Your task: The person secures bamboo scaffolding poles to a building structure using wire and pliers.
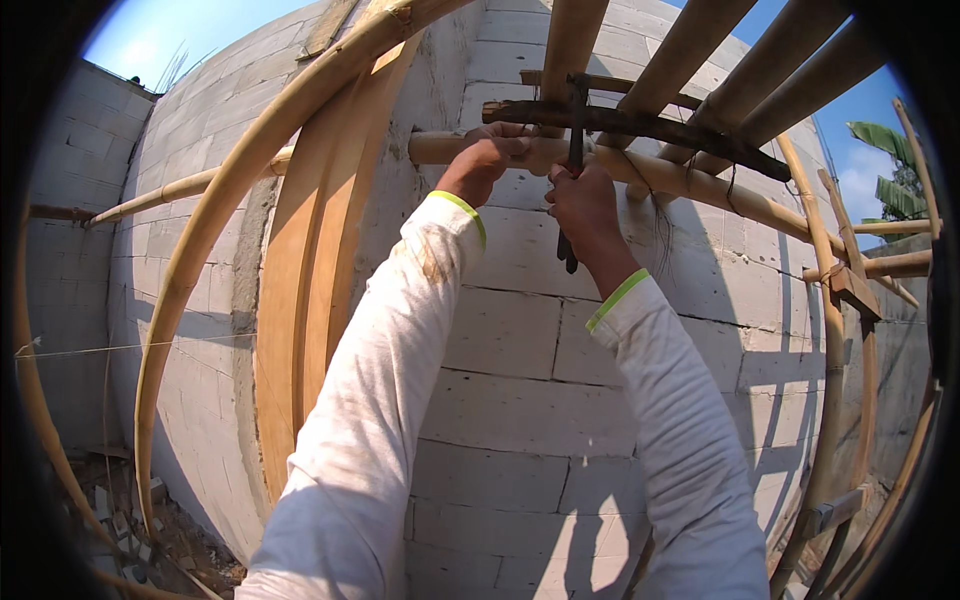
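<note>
My right hand [582, 200] is wrapped round a long dark metal tool [576, 130]. The tool stands nearly upright in front of a horizontal bamboo pole [700, 188], with two narrow ends showing below my fist. Its upper end crosses a dark, rough wooden stick [650, 122]. My left hand [484, 165] is closed at the pole's left part, fingertips pinched together just under the stick. What they pinch is too small to make out. Thin wires [660, 225] hang from the pole to the right of my hands.
Several thick bamboo poles [690, 50] run overhead across the stick. A pale block wall [520, 400] rises in front of me. On the left stand wooden boards [320, 230] and a curving bamboo pole [215, 230]. More bamboo uprights [832, 350] frame the right; rubble [130, 530] lies lower left.
</note>
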Tool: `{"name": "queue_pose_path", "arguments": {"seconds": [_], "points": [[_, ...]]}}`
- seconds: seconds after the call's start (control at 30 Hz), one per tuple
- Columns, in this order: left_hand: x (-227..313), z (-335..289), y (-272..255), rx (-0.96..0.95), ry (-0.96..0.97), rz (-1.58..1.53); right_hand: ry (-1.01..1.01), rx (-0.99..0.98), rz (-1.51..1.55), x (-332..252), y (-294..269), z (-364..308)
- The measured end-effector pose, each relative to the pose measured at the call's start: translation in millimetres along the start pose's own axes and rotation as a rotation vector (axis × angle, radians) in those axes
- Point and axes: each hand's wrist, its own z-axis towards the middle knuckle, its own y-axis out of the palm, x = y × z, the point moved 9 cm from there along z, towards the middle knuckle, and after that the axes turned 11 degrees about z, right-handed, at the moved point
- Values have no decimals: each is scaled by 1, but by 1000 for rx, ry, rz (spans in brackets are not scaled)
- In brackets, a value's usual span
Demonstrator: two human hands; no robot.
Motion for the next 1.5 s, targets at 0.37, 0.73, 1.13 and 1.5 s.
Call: {"name": "queue_pose_path", "arguments": {"seconds": [0.37, 0.73, 1.13, 1.5], "points": [[42, -30, 8, 197, 222, 366, -300, 248, -31, -39, 11, 16], [48, -33, 18, 73, 626, 785, -292, 324, -446, -49, 18, 39], [2, 16, 7, 21, 562, 897, -258, 190, -542, -70, 41, 41], [4, 13, -21, 60, 89, 928, -490, 307, -220, -35, 26, 19]]}}
